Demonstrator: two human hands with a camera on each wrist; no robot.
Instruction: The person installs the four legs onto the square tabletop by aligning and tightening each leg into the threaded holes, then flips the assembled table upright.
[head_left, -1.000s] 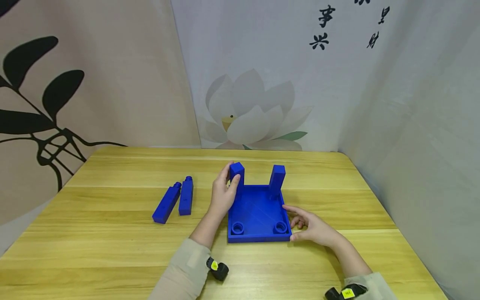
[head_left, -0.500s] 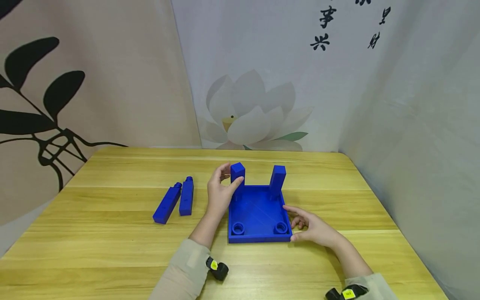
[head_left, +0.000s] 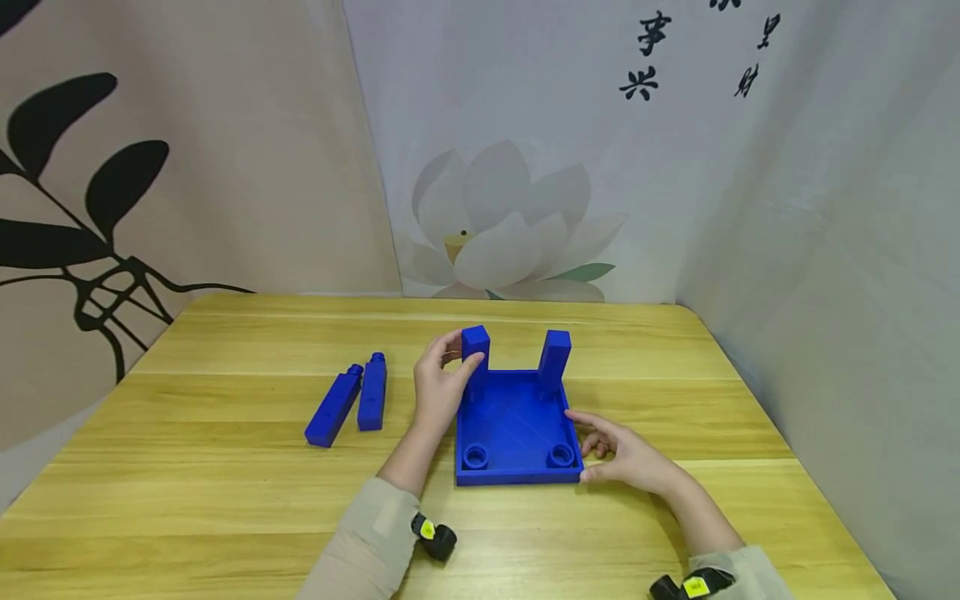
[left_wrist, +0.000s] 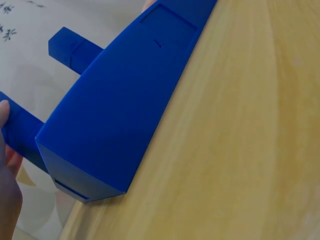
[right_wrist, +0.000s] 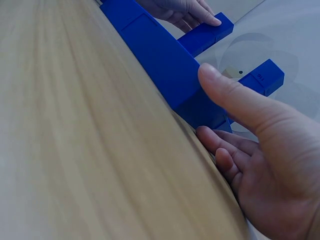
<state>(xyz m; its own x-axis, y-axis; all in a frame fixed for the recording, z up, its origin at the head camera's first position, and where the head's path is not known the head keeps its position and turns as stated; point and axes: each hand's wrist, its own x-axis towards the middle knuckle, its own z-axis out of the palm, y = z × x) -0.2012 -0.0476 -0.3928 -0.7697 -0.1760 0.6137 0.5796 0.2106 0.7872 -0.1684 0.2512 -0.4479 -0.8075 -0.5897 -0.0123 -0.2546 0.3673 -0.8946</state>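
A blue square tray-like base (head_left: pixel 517 425) lies on the wooden table, low rim upward. Two round sockets show in its near corners, the left one (head_left: pixel 476 456) and the right one (head_left: pixel 560 455). At its far corners stand two blue square legs, a left leg (head_left: pixel 476 340) and a right leg (head_left: pixel 554 358). My left hand (head_left: pixel 438 387) pinches the upper part of the left leg, thumb on the near face and fingers behind. At the base's near right corner, my right hand (head_left: pixel 626 454) holds the side, thumb low and index finger farther along, other fingers curled.
Left of the base lie two loose blue legs with knobbed ends, one slanted leg (head_left: pixel 334 406) and one straighter leg (head_left: pixel 372 392), close together. The wooden table (head_left: pixel 225 500) extends to a printed cloth backdrop (head_left: pixel 517 100) behind and at the right.
My left hand loosened its fingers from the left leg, shifted slightly left, then took hold of the leg again. The right hand and the base have stayed in place.
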